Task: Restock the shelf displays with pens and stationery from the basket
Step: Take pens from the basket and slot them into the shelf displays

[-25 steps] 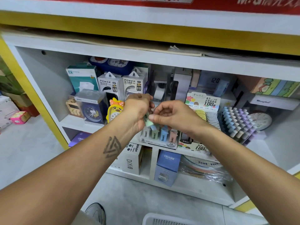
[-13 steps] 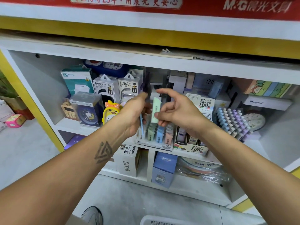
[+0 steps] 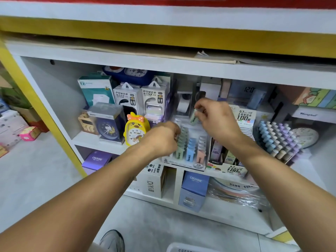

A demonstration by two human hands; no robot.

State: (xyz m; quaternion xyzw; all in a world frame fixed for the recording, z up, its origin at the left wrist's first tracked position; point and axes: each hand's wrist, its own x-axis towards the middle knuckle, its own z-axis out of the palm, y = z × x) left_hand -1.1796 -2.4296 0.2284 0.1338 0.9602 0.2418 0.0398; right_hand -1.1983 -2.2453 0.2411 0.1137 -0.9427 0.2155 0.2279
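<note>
Restocking in progress — one green pack in hand above the display tray (image 3: 185, 165)

Right hand (image 3: 216, 120) pinches green pack (image 3: 193, 116) over tray's rear; left hand (image 3: 161, 139) curled at green row, grip unclear — basket (image 3: 174, 247) contents unseen, remainder unknown

A yellow band (image 3: 163, 39) is seen across the upper frame, under a red strip (image 3: 163, 0). Rows of pale green, light blue and peach packs (image 3: 190, 144) are shown at centre. A yellow chick-shaped clock (image 3: 135, 130) with an orange bow sits centre left. Blue and lilac caps (image 3: 278, 135) are ranged at right. A pink box (image 3: 30, 133) is seen at far left.
</note>
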